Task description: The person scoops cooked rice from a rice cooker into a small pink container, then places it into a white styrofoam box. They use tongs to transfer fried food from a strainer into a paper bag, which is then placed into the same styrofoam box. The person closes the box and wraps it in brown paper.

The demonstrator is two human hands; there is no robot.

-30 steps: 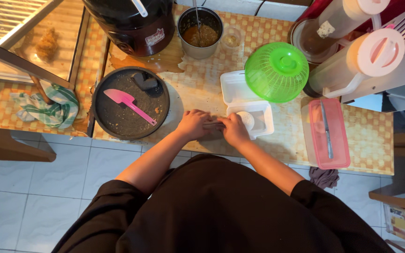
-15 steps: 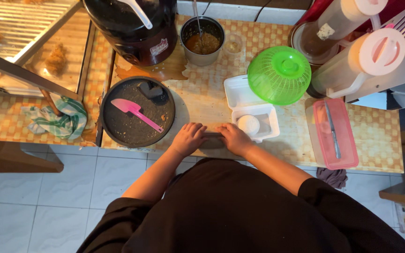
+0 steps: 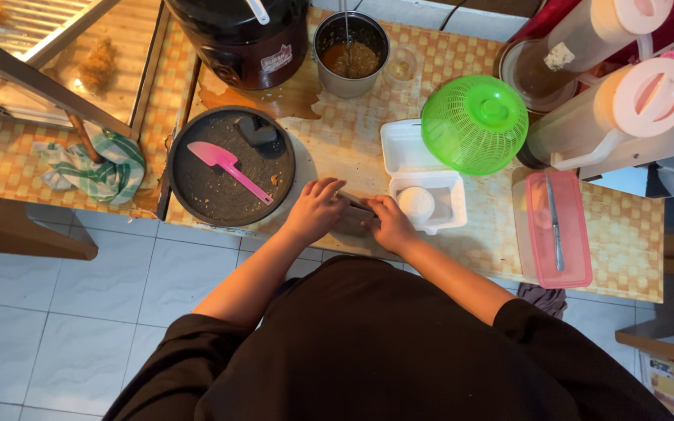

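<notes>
At the desk (image 3: 462,257) edge, both hands (image 3: 315,209) (image 3: 390,224) clamp a small brownish wrapper (image 3: 355,217); it looks light and floppy, best pinched at its ends.

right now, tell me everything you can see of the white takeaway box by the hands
The white takeaway box looks like foam, hinged and lying open on the checkered counter. Its empty lid half lies partly under the green dome cover. The near half holds a round white ball. The right hand sits against its near left corner.
</notes>
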